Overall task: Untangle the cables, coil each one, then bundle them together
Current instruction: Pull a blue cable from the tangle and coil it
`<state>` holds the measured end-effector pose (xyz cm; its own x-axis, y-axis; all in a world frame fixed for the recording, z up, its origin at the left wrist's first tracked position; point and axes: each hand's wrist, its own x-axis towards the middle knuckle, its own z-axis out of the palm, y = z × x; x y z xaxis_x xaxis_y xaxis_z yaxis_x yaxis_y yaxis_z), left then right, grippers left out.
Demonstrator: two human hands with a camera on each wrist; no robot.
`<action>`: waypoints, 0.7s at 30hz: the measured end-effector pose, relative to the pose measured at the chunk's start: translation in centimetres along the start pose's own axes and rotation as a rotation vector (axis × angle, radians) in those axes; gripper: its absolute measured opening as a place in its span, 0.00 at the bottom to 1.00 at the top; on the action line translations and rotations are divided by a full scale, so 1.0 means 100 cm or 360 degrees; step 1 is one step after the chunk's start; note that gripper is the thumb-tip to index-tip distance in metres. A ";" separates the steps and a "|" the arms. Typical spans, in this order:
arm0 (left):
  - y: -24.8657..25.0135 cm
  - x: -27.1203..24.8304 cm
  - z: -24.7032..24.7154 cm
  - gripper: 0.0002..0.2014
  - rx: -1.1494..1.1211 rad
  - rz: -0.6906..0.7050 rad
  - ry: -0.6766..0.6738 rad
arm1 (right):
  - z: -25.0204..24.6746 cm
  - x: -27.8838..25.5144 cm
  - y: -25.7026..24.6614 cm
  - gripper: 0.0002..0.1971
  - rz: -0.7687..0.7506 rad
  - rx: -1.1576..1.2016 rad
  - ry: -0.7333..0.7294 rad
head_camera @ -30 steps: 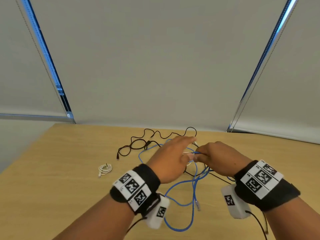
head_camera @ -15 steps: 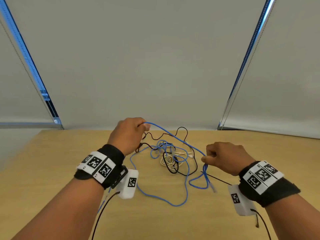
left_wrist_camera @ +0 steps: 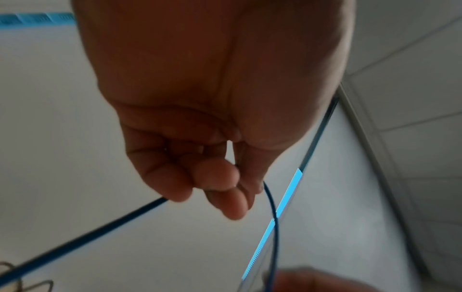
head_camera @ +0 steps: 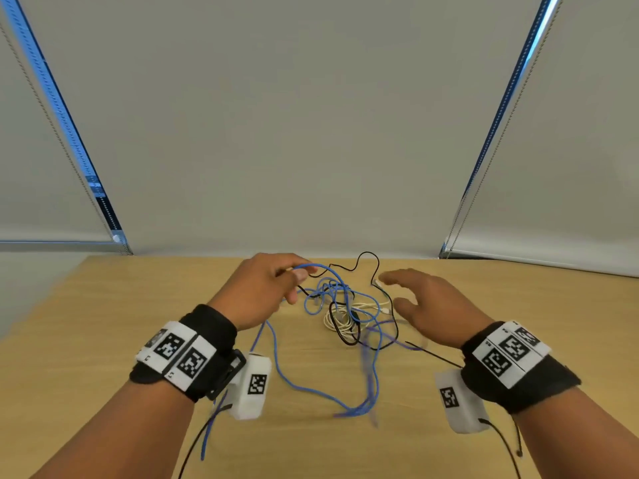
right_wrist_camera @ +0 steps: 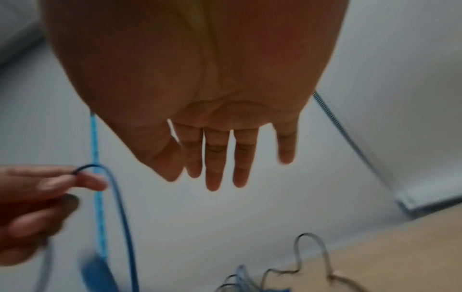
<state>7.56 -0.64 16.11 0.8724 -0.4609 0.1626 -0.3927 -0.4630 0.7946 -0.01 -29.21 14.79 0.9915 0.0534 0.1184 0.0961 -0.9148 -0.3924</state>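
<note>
A blue cable point(head_camera: 297, 383) loops over the wooden table point(head_camera: 103, 340), tangled with a thin black cable point(head_camera: 366, 257) and a white cable point(head_camera: 337, 323) in a heap at mid-table. My left hand point(head_camera: 297, 273) pinches a strand of the blue cable point(left_wrist_camera: 271, 205) between thumb and fingers and holds it above the heap. Just right of the heap, my right hand point(head_camera: 397, 288) hovers with straight, spread fingers point(right_wrist_camera: 213, 168) and holds nothing. The blue cable point(right_wrist_camera: 120, 207) arcs down from the left hand in the right wrist view.
Grey roller blinds point(head_camera: 311, 115) with bead chains hang behind the table's far edge. Black leads point(head_camera: 505, 444) trail from the wrist cameras over the near table. Bare tabletop lies to the left and right of the cable heap.
My right hand has let go of the blue cable and opened, moving up toward the heap. The left hand moved right with its strand; the released blue loop is dropping, blurred.
</note>
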 end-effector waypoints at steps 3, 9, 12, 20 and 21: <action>0.013 -0.003 0.021 0.13 -0.0059 0.0069 -0.0030 | 0.016 0.000 -0.036 0.23 -0.0119 0.0801 -0.0186; 0.017 -0.003 0.023 0.10 -0.0084 0.0035 0.0113 | 0.050 -0.002 -0.053 0.12 0.0086 0.1477 -0.0331; 0.008 0.003 -0.003 0.09 -0.0305 -0.0026 0.0510 | 0.051 -0.002 -0.033 0.08 0.0002 0.0863 -0.0493; -0.019 -0.008 -0.024 0.13 0.0320 -0.0349 0.0238 | 0.031 -0.004 0.005 0.12 0.0068 0.0264 -0.0474; -0.017 -0.010 -0.020 0.21 0.0481 -0.0352 0.0133 | 0.029 -0.002 0.001 0.13 0.0065 0.0173 -0.0498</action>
<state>7.88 2.09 15.77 0.9615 -0.2672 0.0637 -0.2494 -0.7525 0.6095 0.04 -28.12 12.07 0.9719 0.1535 -0.1783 0.0481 -0.8716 -0.4879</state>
